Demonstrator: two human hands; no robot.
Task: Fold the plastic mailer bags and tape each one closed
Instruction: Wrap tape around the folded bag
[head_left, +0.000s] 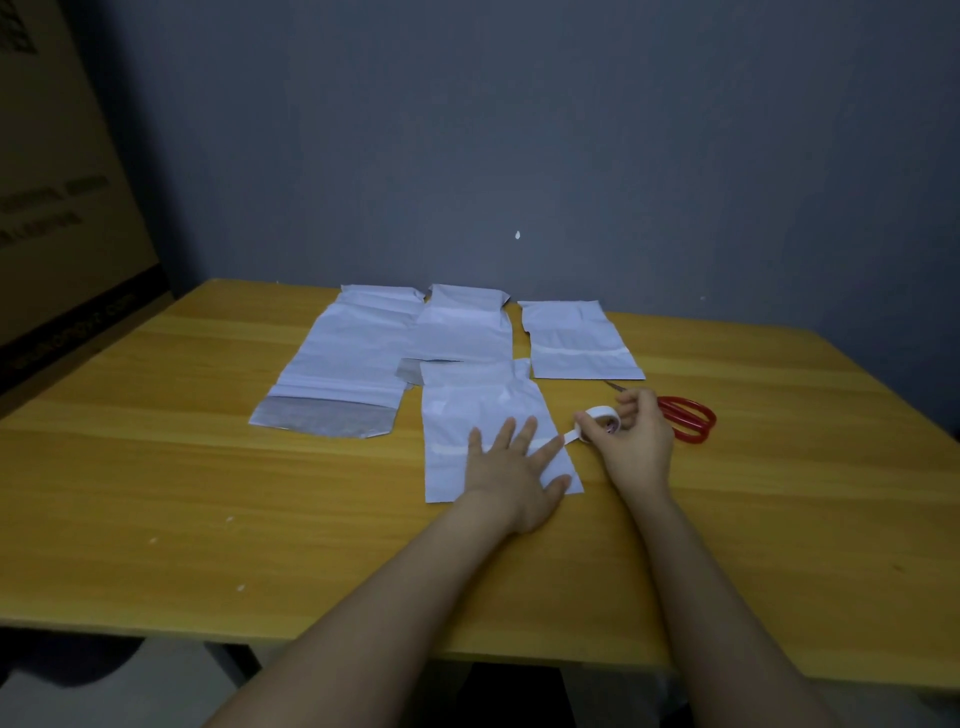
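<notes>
While the nearest mailer bag (483, 415) lies folded near the middle of the table (208, 467), I read it as thin, light, slick film. It will likely skate on the wood and spring open at the crease unless pinned.

A pale strip of tape (447, 448) crosses its lower part and runs off the right edge to the tape roll (602, 418). The left hand (511, 467) lies flat on the bag, fingers spread, pressing down over that strip. The right hand (634, 436) grips the roll just beside the bag's right edge, fingers curled round it.

I would hold the bag by pressure from above near the crease, since pinching an edge would crumple it. The tape is best kept taut close to the bag.

Red scissors (685, 418) lie just behind the right hand, blades pointing left. Farther back lie three more bags. The right bag (576, 338) looks folded, with a strip across it. The middle bag (462, 327) is overlapped by the near one. The left bag (337, 364) lies open, its grey flap showing.
</notes>
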